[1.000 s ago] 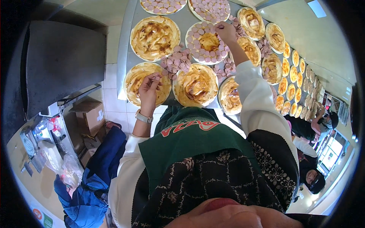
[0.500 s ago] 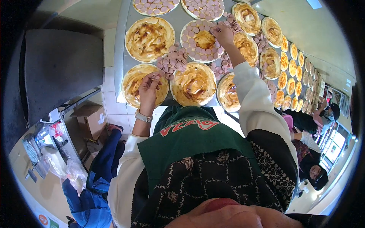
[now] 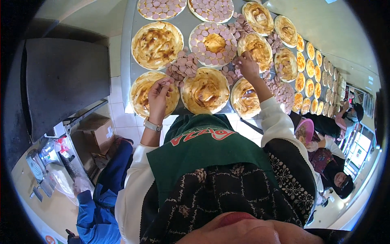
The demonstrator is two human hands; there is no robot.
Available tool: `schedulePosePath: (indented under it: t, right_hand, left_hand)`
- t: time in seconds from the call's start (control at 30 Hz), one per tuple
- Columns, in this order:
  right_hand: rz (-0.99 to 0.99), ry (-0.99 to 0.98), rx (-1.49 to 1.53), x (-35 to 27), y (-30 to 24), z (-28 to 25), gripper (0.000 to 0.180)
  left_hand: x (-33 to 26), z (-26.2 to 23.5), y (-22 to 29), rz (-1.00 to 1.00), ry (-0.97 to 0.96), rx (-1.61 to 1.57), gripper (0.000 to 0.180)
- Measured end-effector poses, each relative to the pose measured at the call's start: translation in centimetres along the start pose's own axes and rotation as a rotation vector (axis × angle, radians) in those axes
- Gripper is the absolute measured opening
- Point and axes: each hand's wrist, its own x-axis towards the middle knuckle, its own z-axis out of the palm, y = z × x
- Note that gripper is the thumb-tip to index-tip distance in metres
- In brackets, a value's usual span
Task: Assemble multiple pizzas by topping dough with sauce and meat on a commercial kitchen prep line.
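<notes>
Hands (image 3: 157,97) hover over sauced pizza bases (image 3: 205,90) and sausage slices (image 3: 182,68).

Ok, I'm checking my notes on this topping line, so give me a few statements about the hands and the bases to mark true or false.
1. The left hand is over a round sauced dough base at the near left corner of the grey metal table. True.
2. The right hand rests on the cardboard box. False: it is up among the pink round sausage slices and bases.
3. Every base has slices. False: several show only sauce.
4. The round base ringed with pink slices has a bare sauced middle. True.
5. A silver wristwatch is on the left wrist. True.
</notes>
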Motion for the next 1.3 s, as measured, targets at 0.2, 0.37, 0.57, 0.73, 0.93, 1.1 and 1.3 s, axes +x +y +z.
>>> schedulePosePath:
  t: [0.2, 0.37, 0.57, 0.73, 0.93, 1.1, 1.3]
  right_hand:
    - [-0.186, 0.038, -0.059, 0.9, -0.5, -1.1, 0.024]
    - [-0.209, -0.085, -0.136, 1.9, -0.3, -2.5, 0.022]
    - [-0.084, -0.271, 0.245, 3.5, 0.6, -3.2, 0.017]
    - [-0.036, -0.072, 0.677, 8.1, -0.8, -2.0, 0.023]
    - [0.002, 0.135, 0.546, 10.9, -3.0, -0.2, 0.021]
    - [-0.029, 0.313, 0.312, 8.7, -2.6, -1.5, 0.022]
    - [0.128, -0.114, 0.142, 2.1, -0.9, -1.2, 0.023]
  left_hand:
    - [0.1, -0.1, 0.0, 0.009, -0.018, -0.011, 0.02]
    - [-0.3, -0.3, 0.1, -0.021, -0.002, 0.004, 0.023]
    - [-0.5, -1.2, -0.7, -0.012, 0.03, -0.004, 0.023]
    - [-0.7, -1.1, -0.8, -0.009, 0.037, -0.011, 0.022]
    - [-0.7, -0.1, -0.4, -0.001, 0.008, 0.001, 0.022]
    - [-1.1, -0.6, -0.7, -0.006, 0.02, -0.017, 0.022]
    - [-0.9, -0.8, -1.1, -0.026, 0.034, 0.007, 0.022]
